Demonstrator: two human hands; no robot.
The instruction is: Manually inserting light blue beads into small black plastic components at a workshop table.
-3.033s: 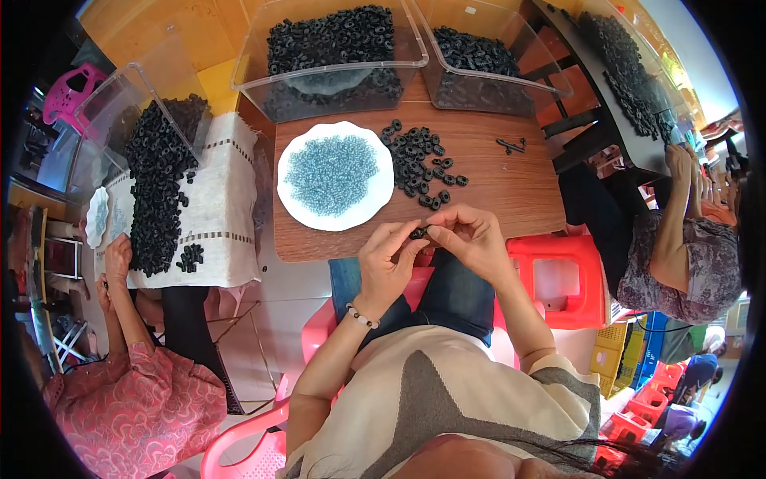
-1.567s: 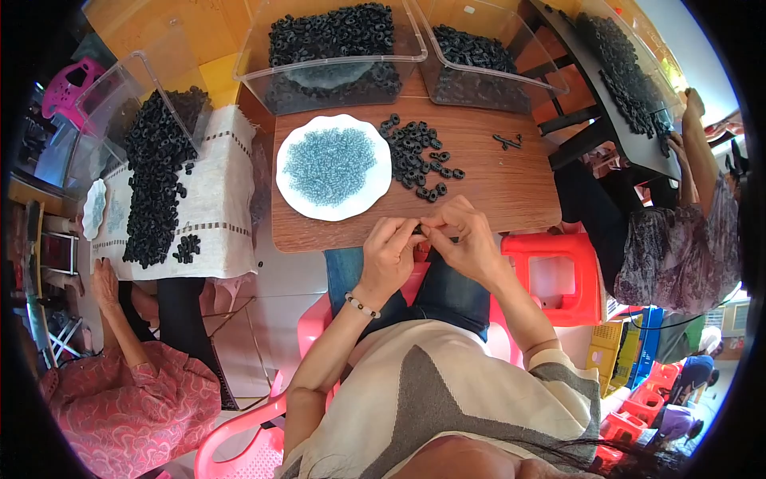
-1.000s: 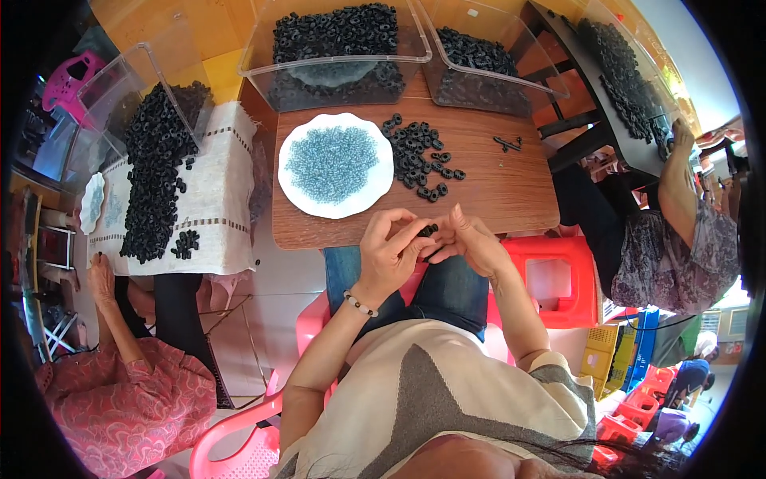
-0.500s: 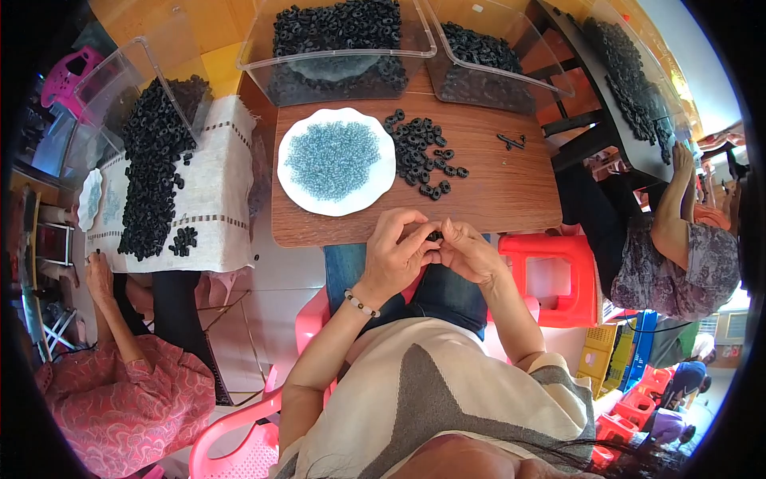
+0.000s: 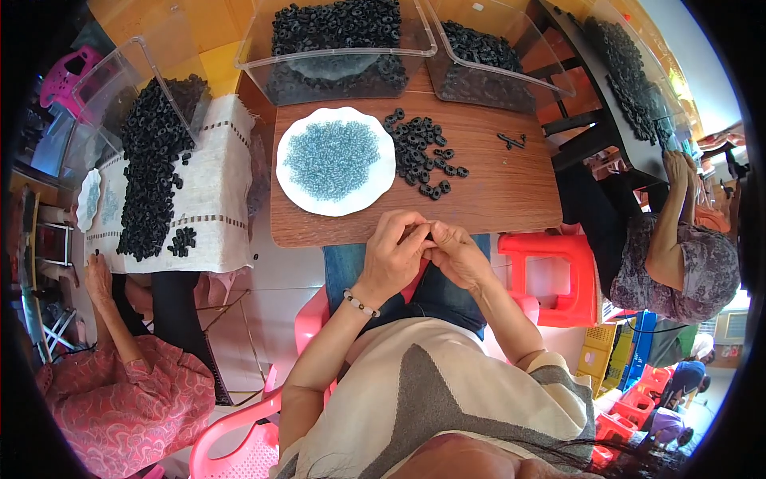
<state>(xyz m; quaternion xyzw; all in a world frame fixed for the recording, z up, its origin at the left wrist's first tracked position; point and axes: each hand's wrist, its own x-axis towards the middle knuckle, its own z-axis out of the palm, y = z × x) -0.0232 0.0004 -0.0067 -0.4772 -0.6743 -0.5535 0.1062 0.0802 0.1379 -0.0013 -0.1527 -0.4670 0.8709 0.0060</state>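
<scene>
Head view: the left hand (image 5: 396,254) and right hand (image 5: 458,254) meet fingertip to fingertip just below the near edge of the table (image 5: 511,203), pinching together on a small dark piece that is mostly hidden between them; it looks like 1 of the black rings. Held this close, both hands can work it at once. Just ahead of the left hand lies a white plate (image 5: 292,190) of blue beads (image 5: 332,157); loose rings (image 5: 421,150) lie ahead of the right, within easy reach.
</scene>
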